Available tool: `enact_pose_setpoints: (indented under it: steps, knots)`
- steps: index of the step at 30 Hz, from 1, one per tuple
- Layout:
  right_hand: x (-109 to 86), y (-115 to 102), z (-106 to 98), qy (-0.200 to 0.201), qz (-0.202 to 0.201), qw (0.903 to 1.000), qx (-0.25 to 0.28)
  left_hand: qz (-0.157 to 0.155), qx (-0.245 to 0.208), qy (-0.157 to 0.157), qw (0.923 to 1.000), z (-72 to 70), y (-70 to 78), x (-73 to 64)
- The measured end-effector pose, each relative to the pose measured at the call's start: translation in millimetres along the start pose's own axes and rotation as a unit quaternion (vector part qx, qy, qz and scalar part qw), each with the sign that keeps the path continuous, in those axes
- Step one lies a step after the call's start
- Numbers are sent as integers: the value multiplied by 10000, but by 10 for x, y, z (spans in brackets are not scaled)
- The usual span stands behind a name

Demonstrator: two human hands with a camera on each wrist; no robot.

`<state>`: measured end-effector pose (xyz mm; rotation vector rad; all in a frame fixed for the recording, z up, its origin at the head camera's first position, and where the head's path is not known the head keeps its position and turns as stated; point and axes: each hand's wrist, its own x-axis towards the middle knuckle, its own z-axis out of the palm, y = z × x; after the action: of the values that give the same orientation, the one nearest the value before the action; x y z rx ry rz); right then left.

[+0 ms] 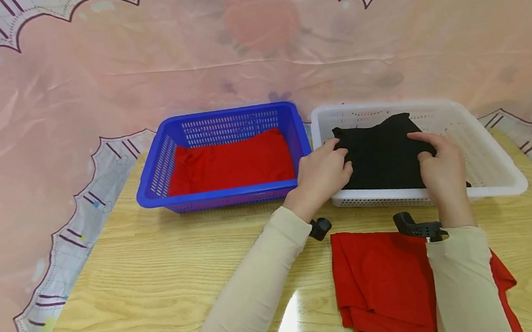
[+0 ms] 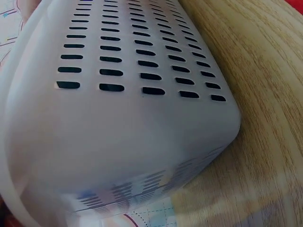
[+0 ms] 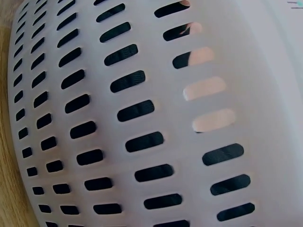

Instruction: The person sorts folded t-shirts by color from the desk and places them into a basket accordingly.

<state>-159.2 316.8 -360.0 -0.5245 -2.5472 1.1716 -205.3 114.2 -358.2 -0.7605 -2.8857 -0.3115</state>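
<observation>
Black cloth seemingly lies long axis left-to-right inside the white basket.

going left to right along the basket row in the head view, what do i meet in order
Blue basket with red cloth inside → person's left grip → black cloth → right grip → right end of the white basket

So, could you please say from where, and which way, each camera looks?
Head: on the head, facing forward-down at black cloth; left hand, right hand, beige sleeves show.
Left wrist: worn there, facing the corner of a white slotted plastic basket; no hand is clear.
Right wrist: worn there, facing that basket's wall; skin shows through slots.
Both wrist views share the basket and wood-grain table.
</observation>
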Motion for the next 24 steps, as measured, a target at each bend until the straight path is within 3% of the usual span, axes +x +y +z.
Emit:
enact_pose_setpoints:
  steps: [8,16,24]
  knots:
    - [1,3,-28,-221,147,9996,-98,-97,-73,146,9998,0,12,-57]
    - [5,0,-49,88,88,9999,81,-27,-294,290,9991,5,-4,-77]
    - [19,4,-38,172,390,9981,439,11,-382,405,9984,23,3,-94]
